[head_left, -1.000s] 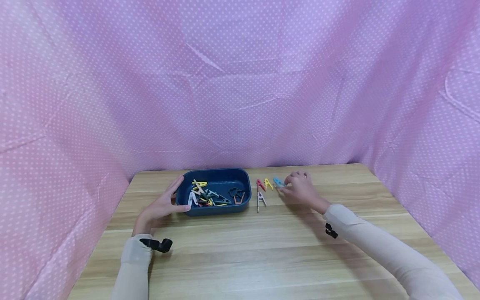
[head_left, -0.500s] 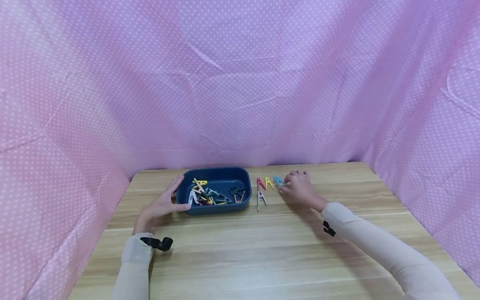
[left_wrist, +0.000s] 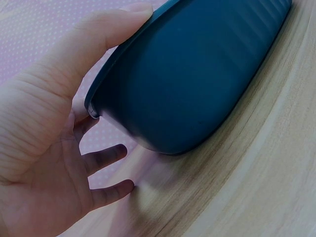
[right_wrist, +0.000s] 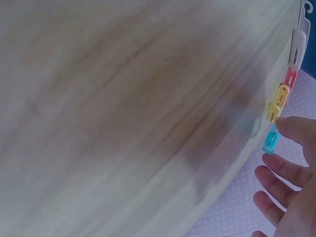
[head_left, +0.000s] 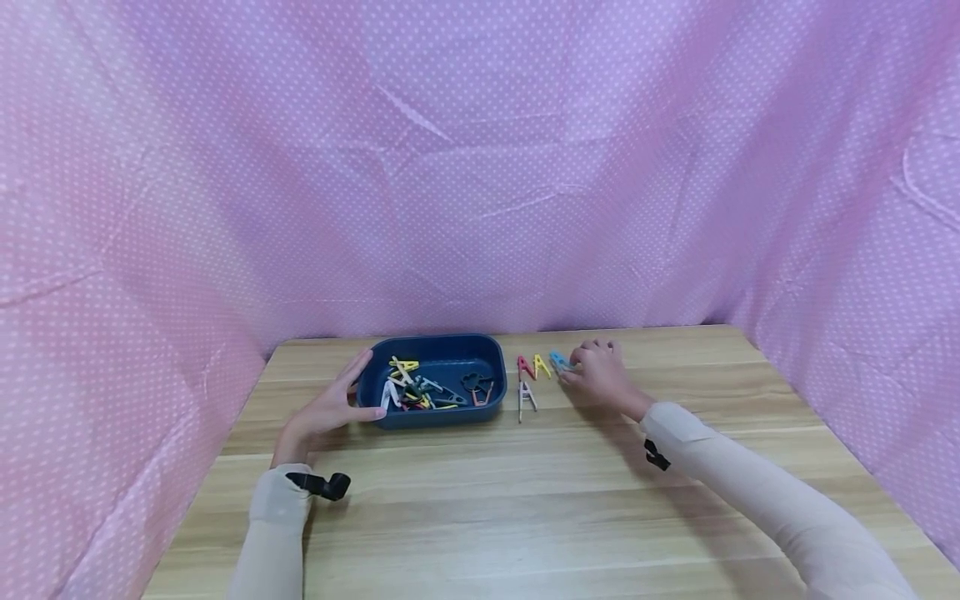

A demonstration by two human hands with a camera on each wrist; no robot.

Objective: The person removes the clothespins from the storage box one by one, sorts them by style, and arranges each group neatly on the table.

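The blue clip (head_left: 559, 361) is at the right end of a short row, beside a yellow clip (head_left: 542, 367), then a red clip (head_left: 525, 367). The right hand (head_left: 602, 371) pinches it between thumb and index finger; whether it bears on the bench (head_left: 480, 500) is hard to tell. Best to keep that pinch light, square it up before letting go, and lift the fingers straight off so the yellow neighbour isn't nudged. A pale clip (head_left: 527, 400) lies in front of the red one. Leftward, the left hand (head_left: 330, 408), fingers spread and relaxed, rests its thumb on the box (head_left: 442, 421) of mixed clips (head_left: 420, 393).
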